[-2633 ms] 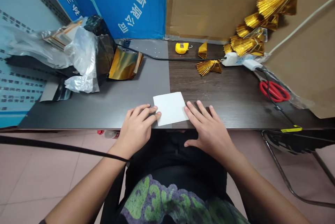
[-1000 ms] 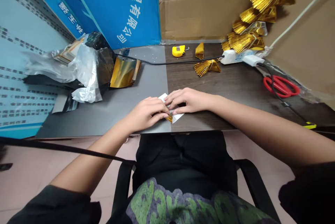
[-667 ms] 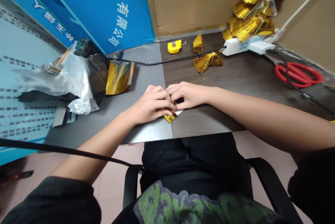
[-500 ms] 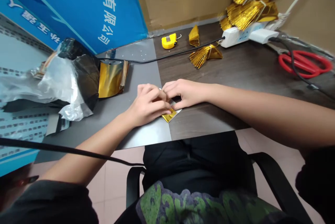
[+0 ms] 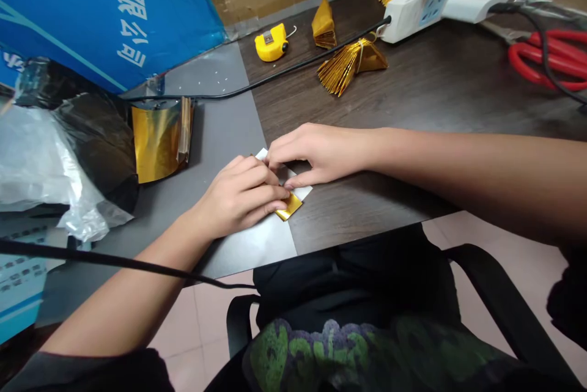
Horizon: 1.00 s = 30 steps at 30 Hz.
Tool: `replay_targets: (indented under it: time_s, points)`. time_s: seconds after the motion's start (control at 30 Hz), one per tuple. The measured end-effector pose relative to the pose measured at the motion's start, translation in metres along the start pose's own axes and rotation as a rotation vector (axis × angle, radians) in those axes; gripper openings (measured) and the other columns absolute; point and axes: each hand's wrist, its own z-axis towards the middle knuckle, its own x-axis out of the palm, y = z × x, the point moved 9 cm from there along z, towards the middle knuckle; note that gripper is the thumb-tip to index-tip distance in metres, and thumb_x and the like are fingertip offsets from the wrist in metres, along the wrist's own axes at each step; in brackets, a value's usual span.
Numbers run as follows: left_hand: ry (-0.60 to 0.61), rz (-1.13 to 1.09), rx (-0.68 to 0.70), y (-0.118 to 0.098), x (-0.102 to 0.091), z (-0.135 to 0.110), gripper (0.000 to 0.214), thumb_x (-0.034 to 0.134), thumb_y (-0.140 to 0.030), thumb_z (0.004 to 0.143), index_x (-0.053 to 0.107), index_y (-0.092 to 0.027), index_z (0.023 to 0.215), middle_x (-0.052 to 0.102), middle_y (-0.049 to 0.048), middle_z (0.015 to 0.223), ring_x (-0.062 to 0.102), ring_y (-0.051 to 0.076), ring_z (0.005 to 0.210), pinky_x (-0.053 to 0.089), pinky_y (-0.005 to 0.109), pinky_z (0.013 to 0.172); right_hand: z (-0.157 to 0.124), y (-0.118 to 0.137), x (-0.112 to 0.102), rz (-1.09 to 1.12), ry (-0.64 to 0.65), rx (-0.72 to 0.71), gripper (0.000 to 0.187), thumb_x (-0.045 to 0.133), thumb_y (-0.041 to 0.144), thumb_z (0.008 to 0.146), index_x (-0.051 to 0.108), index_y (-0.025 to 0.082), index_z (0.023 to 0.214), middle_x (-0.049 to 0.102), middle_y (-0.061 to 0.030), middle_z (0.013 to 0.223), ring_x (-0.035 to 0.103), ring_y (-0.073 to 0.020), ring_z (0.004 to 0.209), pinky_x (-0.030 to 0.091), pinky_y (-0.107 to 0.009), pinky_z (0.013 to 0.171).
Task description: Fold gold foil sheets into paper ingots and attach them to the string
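A sheet of gold foil paper (image 5: 290, 206), partly folded, lies on the table near its front edge. Its white underside shows as a strip beside the gold part. My left hand (image 5: 247, 193) presses on the gold part, fingers bent and close together. At the white strip, my right hand (image 5: 302, 153) grips the paper with thumb and fingertips, a gap showing between thumb and palm. Both hands cover much of the paper. Farther back are a fan-shaped bundle of folded gold paper (image 5: 343, 68) and a smaller folded gold piece (image 5: 323, 25).
A yellow tape measure (image 5: 270, 43) sits near the cardboard at the back. A black cable (image 5: 293, 69) crosses to a white power strip (image 5: 408, 16). Red-handled scissors (image 5: 550, 62) lie right. A stack of gold sheets (image 5: 157, 142) stands left by a black plastic bag (image 5: 96, 129).
The camera view has shifted and come closer to the table. More of the paper's white side shows between my hands. My left hand's fingers lie flatter across the gold part.
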Motion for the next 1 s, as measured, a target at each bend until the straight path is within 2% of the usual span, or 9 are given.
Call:
replay_targets:
  time_s: [0.1,0.23,0.4,0.67,1.0]
  points:
    - [0.031,-0.016,-0.028,0.0009,0.0007,-0.0003,0.017,0.068,-0.031,0.093,0.068,-0.02,0.105,0.071,0.0035,0.091,0.06,0.017,0.087,0.044,0.031,0.075,-0.0009,-0.0002,-0.0018,0.01,-0.024,-0.003,0.01,0.068,0.016,0.089,0.064,0.014,0.099,0.066,-0.0089,0.114,0.063,-0.0183,0.105,0.049,-0.031,0.092]
    - [0.08,-0.031,-0.046,0.0004,0.0028,-0.001,0.016,0.067,-0.029,0.093,0.068,-0.02,0.107,0.071,0.0039,0.095,0.059,0.018,0.091,0.043,0.032,0.077,-0.0018,-0.0013,-0.0003,0.019,-0.016,0.004,0.011,0.068,0.017,0.09,0.064,0.015,0.101,0.065,-0.0074,0.113,0.063,-0.0184,0.107,0.05,-0.033,0.095]
    - [0.097,0.003,-0.097,0.0032,0.0032,-0.0017,0.018,0.067,-0.034,0.093,0.068,-0.02,0.105,0.067,0.0049,0.093,0.059,0.019,0.091,0.039,0.033,0.076,-0.0025,0.0008,-0.0054,-0.007,-0.071,-0.011,0.007,0.065,0.012,0.089,0.066,0.015,0.096,0.059,-0.0091,0.126,0.06,-0.0192,0.114,0.049,-0.035,0.099]
    - [0.126,-0.031,-0.108,0.0032,0.0054,-0.0017,0.017,0.067,-0.031,0.094,0.068,-0.022,0.108,0.068,0.0046,0.098,0.06,0.019,0.096,0.039,0.034,0.079,-0.003,-0.0019,-0.0027,-0.025,-0.031,0.007,0.005,0.065,0.017,0.092,0.068,0.015,0.096,0.064,-0.0066,0.116,0.063,-0.0178,0.107,0.051,-0.034,0.096]
    - [0.147,-0.036,-0.139,0.0059,0.0055,-0.0021,0.017,0.066,-0.033,0.094,0.068,-0.022,0.107,0.068,0.004,0.098,0.06,0.017,0.094,0.039,0.033,0.078,-0.0036,-0.0014,0.0006,-0.074,0.009,-0.014,0.009,0.064,0.02,0.093,0.071,0.015,0.096,0.064,-0.0062,0.12,0.062,-0.0187,0.111,0.05,-0.034,0.099]
